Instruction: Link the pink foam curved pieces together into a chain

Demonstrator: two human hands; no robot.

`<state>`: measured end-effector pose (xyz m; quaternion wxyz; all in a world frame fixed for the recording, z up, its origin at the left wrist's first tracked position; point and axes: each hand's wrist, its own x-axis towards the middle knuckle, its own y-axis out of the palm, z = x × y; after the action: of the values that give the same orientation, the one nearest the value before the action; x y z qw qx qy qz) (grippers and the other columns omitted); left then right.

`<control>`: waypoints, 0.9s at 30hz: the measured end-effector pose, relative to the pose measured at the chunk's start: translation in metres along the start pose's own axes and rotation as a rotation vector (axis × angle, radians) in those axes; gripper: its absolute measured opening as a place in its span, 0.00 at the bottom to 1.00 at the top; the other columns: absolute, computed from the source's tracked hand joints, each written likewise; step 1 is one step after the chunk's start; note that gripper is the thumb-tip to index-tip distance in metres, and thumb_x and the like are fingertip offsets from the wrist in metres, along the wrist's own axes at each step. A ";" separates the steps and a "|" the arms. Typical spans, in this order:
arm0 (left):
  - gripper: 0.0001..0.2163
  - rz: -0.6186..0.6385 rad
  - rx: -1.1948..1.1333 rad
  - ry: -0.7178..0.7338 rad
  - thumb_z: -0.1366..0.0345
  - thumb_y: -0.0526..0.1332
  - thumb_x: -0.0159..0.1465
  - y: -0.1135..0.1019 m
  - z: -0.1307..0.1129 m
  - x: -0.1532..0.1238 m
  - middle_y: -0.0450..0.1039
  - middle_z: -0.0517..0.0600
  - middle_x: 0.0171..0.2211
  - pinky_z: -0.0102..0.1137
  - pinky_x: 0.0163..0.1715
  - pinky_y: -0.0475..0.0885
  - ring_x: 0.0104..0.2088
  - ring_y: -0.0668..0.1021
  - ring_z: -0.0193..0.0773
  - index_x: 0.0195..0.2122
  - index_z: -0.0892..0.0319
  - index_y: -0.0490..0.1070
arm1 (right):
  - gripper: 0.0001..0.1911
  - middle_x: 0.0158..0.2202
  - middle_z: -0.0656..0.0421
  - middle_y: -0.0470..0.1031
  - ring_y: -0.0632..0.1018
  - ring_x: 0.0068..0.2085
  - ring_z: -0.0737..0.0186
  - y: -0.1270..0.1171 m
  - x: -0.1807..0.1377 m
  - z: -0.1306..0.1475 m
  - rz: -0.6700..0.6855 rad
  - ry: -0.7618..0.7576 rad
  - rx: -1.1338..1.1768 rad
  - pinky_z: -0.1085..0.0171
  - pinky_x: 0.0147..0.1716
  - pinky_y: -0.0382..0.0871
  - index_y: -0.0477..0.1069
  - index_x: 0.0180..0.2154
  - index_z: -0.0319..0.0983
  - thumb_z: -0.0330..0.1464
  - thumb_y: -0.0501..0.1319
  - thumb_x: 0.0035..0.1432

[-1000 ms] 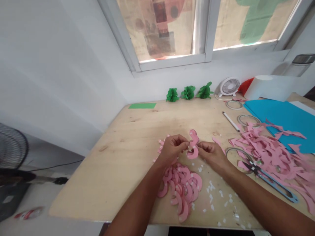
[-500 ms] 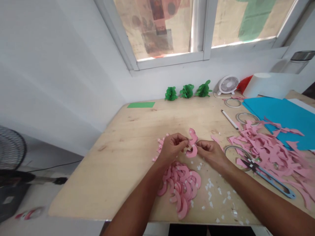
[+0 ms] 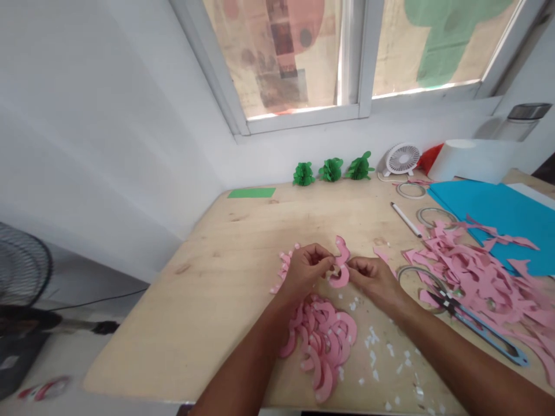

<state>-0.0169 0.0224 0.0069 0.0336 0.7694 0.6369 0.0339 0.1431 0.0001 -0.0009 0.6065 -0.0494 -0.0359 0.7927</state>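
Between my two hands is a curvy pink paper cutout (image 3: 341, 271), shaped like a 3 or an S, held above the table. My left hand (image 3: 313, 266) pinches its left side at the middle. On the opposite side, the fingertips of my right hand (image 3: 372, 276) are closed at its edge. Below my left wrist lies a heap of curved pink paper pieces (image 3: 323, 346), some with small white squares on them. More pink pieces with white dots (image 3: 284, 268) stick out from behind my left hand.
Pink paper scraps (image 3: 481, 277), scissors (image 3: 481, 329), tape rolls (image 3: 437, 216) and a white pen (image 3: 406, 219) lie at right near blue sheets (image 3: 511, 219). Small white bits (image 3: 372, 344) litter the wood. Green paper figures (image 3: 332, 170) and a small fan (image 3: 402, 159) stand along the wall.
The view has tilted slightly upward, so the table sits a little lower in the picture. Both hands keep their grip on the pink cutout with hardly any movement.
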 end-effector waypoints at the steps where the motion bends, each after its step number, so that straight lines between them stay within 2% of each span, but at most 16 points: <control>1: 0.06 -0.008 -0.002 -0.002 0.66 0.64 0.48 0.001 0.000 0.000 0.70 0.47 0.17 0.23 0.18 0.62 0.17 0.68 0.27 0.22 0.63 0.69 | 0.23 0.17 0.66 0.49 0.52 0.20 0.73 0.000 0.000 0.000 0.003 -0.007 -0.001 0.69 0.17 0.43 0.55 0.17 0.37 0.46 0.57 0.51; 21: 0.08 -0.090 -0.049 -0.031 0.65 0.64 0.47 0.011 -0.001 -0.002 0.69 0.45 0.16 0.24 0.19 0.66 0.16 0.70 0.28 0.21 0.62 0.66 | 0.22 0.17 0.65 0.53 0.54 0.20 0.72 0.000 -0.002 0.002 -0.028 0.012 -0.033 0.70 0.16 0.46 0.59 0.18 0.37 0.48 0.58 0.49; 27: 0.08 -0.085 -0.083 -0.033 0.66 0.64 0.47 0.013 -0.002 -0.004 0.69 0.44 0.16 0.24 0.19 0.65 0.17 0.70 0.28 0.27 0.63 0.71 | 0.22 0.18 0.65 0.53 0.55 0.20 0.72 -0.001 -0.002 0.003 -0.030 0.035 -0.019 0.71 0.16 0.46 0.60 0.19 0.37 0.48 0.59 0.49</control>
<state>-0.0047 0.0164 0.0101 0.0776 0.7400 0.6665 0.0460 0.1438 -0.0016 0.0026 0.6185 -0.0683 -0.0335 0.7821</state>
